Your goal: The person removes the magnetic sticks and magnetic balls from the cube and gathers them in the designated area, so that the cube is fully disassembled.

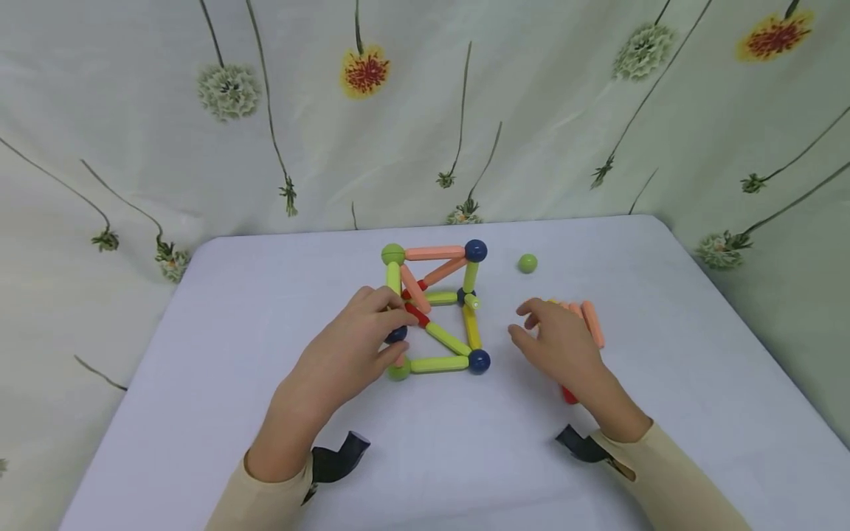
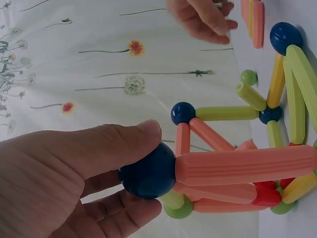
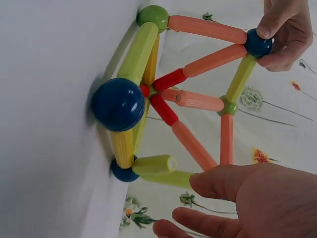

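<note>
A frame of magnetic sticks and balls [image 1: 438, 364] stands in the middle of the table, in light green, yellow, salmon and red. My left hand [image 1: 352, 346] is at its left side and pinches a blue ball [image 2: 148, 171] between thumb and fingers, at an upper corner. A salmon stick [image 2: 242, 166] runs down from that ball to a green ball [image 3: 153, 19] at the base. To the right of the frame, my right hand [image 1: 564, 350] hovers with its fingers parted and holds nothing. Near it, a short light green stick [image 3: 156, 165] juts from a low blue ball [image 3: 124, 169].
Loose salmon sticks [image 1: 593, 324] lie on the table beyond my right hand, partly hidden by it. A red piece [image 1: 569, 396] shows below that hand. One loose green ball [image 1: 527, 263] sits behind, right of the frame. A flowered cloth [image 1: 412, 147] hangs behind the table.
</note>
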Demonstrator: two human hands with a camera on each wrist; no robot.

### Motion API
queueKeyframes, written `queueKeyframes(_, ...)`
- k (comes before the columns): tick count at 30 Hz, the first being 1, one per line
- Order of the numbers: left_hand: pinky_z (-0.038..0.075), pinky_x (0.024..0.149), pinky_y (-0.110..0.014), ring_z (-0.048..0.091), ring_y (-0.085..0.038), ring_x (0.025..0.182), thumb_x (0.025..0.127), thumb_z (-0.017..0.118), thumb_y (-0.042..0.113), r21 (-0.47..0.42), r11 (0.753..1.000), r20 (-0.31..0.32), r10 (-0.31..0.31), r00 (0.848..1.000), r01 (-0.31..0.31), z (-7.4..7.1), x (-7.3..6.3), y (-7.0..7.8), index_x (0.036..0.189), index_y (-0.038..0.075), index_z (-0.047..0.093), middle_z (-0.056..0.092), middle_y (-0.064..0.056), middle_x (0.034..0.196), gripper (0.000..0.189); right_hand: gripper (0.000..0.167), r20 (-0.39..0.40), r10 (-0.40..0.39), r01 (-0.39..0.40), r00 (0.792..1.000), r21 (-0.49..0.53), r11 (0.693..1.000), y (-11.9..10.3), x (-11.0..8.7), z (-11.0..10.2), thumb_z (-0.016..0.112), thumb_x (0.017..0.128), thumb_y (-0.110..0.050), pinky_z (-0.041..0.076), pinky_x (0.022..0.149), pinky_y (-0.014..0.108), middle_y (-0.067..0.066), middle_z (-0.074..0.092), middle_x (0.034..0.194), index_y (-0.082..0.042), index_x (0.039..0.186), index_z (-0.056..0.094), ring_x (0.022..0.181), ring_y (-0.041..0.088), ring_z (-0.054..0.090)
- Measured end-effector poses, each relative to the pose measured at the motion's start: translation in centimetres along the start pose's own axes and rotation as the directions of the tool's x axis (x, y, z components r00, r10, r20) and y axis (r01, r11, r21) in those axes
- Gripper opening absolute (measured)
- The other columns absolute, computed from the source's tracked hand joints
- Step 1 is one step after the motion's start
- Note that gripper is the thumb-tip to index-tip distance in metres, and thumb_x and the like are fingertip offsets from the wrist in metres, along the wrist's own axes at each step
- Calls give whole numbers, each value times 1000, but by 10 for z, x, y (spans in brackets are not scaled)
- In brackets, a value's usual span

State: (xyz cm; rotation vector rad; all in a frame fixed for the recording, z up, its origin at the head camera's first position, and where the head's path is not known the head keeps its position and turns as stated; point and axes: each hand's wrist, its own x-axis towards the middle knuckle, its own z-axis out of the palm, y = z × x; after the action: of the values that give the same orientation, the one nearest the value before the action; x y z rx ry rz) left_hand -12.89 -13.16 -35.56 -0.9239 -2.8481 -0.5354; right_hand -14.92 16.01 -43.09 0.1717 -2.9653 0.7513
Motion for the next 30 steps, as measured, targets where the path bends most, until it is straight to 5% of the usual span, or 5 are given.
queueKeyframes(7, 50, 78, -24, 46, -16, 102, 81, 81, 14, 4, 1000, -8, -1, 1000, 1, -1, -2, -1, 110, 11, 74, 55, 1, 109, 30, 34, 107, -131, 132, 986, 3, 991, -32, 38, 22, 67, 92, -30, 52, 68, 34, 10, 59, 109, -14, 122, 62, 84, 22, 58)
queueKeyframes(13, 49, 77, -24, 46, -16, 101, 82, 80, 14, 6, 1000, -3, 11, 1000, -11, -2, -1, -2, 111, 11, 74, 56, 1, 109, 30, 20, 105, -78, 89, 991, -102, 991, -35, 56, 33, 69, 91, -18, 49, 62, 30, 6, 59, 95, -11, 110, 64, 73, 20, 55)
queueKeyframes(24, 48, 76, -24, 46, -16, 100, 82, 80, 13, 17, 1000, -6, 10, 1000, -10, -1, 0, -1, 111, 11, 74, 55, 1, 108, 29, 19, 244, -43, 70, 969, -103, 992, -21, 64, 32, 66, 89, -8, 47, 59, 28, 7, 65, 93, -7, 108, 70, 69, 19, 55)
queueKeyframes(30, 48, 74, -23, 46, -16, 100, 82, 80, 13, 21, 1000, -6, 11, 1000, -10, 0, 0, -1, 110, 11, 74, 55, 1, 108, 29, 16, 204, -71, 81, 976, -43, 996, -15, 54, 23, 65, 88, -10, 46, 54, 27, 3, 63, 76, -5, 103, 68, 59, 15, 54)
